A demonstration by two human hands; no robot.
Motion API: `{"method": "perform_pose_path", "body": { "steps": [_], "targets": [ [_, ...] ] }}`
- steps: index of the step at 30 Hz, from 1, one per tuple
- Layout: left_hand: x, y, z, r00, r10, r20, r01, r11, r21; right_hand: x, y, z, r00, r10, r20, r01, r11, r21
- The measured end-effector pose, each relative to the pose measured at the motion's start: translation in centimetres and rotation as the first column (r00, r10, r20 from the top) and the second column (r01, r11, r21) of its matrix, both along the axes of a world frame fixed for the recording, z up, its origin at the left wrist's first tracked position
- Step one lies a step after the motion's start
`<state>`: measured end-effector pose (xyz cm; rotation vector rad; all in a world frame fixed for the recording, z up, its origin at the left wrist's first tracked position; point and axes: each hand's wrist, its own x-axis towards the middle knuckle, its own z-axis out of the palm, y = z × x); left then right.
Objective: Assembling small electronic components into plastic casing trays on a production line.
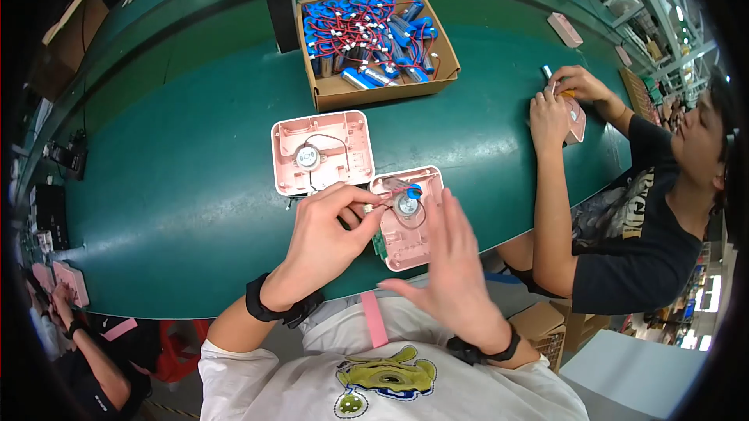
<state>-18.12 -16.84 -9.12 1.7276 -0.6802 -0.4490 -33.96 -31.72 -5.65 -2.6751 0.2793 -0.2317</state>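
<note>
My left hand [331, 226] pinches a thin wire with a small white connector [369, 208] at its end, over the left edge of the nearer pink plastic housing [406, 255]. Stretched out flat, my right hand [456, 269] hovers at that housing's right side and holds nothing. Inside the housing are a round speaker [405, 206] and a battery cell with a blue end [414, 191]. A green circuit board [380, 245] sticks out at its left edge. Touching its upper left corner or nearly so, a second pink housing [281, 136] holds another speaker [307, 157] and a dark wire.
Behind the housings, a cardboard box [382, 97] holds many blue battery cells with red wires and white connectors. A dark post [278, 0] rises beside it. At right, a co-worker's hands [555, 109] handle another pink housing [576, 123]. Another person's hand [61, 300] is at far left.
</note>
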Motion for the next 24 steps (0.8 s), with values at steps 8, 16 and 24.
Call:
{"method": "perform_pose_path", "body": {
  "steps": [8, 16, 24],
  "targets": [
    [-1.5, -0.4, 1.9, 0.894, -0.097, -0.438, 0.109, 0.994, 0.003, 1.6, 0.9, -1.9, 0.995, -0.1, 0.028, 0.101, 0.993, -0.062],
    [-0.6, 0.6, 2.0, 0.974, -0.105, 0.2, 0.128, 0.986, -0.107, 2.9, -2.2, -2.2, 0.978, -0.151, 0.142, 0.158, 0.987, -0.039],
    [2.4, 3.4, 4.5, 0.779, -0.045, 0.626, -0.092, 0.978, 0.185, 5.4, -11.5, -1.1, 0.942, -0.237, 0.238, 0.256, 0.965, -0.052]
  ]
}}
